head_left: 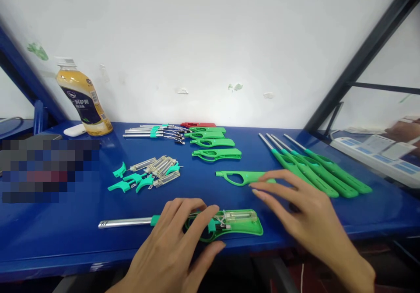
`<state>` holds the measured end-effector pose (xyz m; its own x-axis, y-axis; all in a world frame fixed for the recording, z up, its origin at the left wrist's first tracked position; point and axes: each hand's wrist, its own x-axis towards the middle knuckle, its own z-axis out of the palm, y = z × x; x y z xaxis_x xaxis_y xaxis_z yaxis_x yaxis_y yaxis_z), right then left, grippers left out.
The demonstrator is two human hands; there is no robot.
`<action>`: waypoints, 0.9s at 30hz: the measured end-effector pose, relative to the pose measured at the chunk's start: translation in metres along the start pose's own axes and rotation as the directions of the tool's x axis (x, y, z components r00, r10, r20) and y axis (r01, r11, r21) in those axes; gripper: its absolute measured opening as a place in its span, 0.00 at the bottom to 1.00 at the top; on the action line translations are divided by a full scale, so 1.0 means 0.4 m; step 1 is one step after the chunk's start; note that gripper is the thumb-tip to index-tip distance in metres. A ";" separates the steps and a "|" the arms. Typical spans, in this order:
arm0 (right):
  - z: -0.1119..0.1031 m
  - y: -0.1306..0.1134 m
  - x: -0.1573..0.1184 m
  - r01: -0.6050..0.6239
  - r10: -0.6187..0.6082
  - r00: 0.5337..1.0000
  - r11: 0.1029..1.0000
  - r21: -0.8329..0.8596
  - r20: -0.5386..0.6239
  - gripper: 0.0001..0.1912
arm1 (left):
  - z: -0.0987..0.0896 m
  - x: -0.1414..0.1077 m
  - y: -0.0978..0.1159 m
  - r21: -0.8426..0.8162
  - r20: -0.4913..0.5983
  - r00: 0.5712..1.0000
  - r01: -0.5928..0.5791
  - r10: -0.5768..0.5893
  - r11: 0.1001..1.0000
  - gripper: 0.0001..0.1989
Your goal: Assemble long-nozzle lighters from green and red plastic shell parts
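My left hand (179, 240) grips an open green lighter half-shell (252, 228) near the table's front edge. A silver metal tube (126, 222) sticks out to the left of it, and a clear fuel tank (241, 216), thin wires and a teal trigger piece lie inside the shell. My right hand (298, 201) has its fingers apart, the tips at the right end of an empty green shell half (239, 178) lying on the table. Whether those fingertips touch the shell is hard to tell.
Teal triggers (123, 185) and clear tanks (162, 166) lie left of centre. Behind are metal tubes (141, 132), green shells (215, 153) and a red one (198, 125). Several long green lighters (315, 174) lie right; a bottle (83, 100) stands back left. A person's hand (405, 128) shows far right.
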<state>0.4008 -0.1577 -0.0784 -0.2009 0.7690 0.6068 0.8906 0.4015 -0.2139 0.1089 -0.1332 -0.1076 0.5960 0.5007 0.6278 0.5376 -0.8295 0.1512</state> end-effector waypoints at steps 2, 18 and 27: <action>-0.008 0.037 0.015 -0.032 0.035 0.999 0.996 -0.086 0.033 0.11 | -0.012 -0.003 -0.001 -0.029 0.014 0.999 0.037 -0.037 0.999 0.17; -0.002 0.092 0.021 0.058 -0.033 0.989 0.983 -0.176 0.141 0.20 | -0.116 -0.005 -0.099 0.059 -0.134 0.986 0.102 -0.094 0.993 0.12; -0.036 -0.062 -0.018 0.231 -0.212 0.966 0.966 -0.121 0.148 0.19 | -0.113 -0.018 -0.090 0.078 -0.039 0.998 0.043 -0.040 0.996 0.22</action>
<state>0.3858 -0.1803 -0.0666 -0.4436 0.7315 0.5179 0.8628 0.5049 0.0260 0.0582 -0.1183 -0.0831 0.5503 0.5234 0.6505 0.6073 -0.7856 0.1184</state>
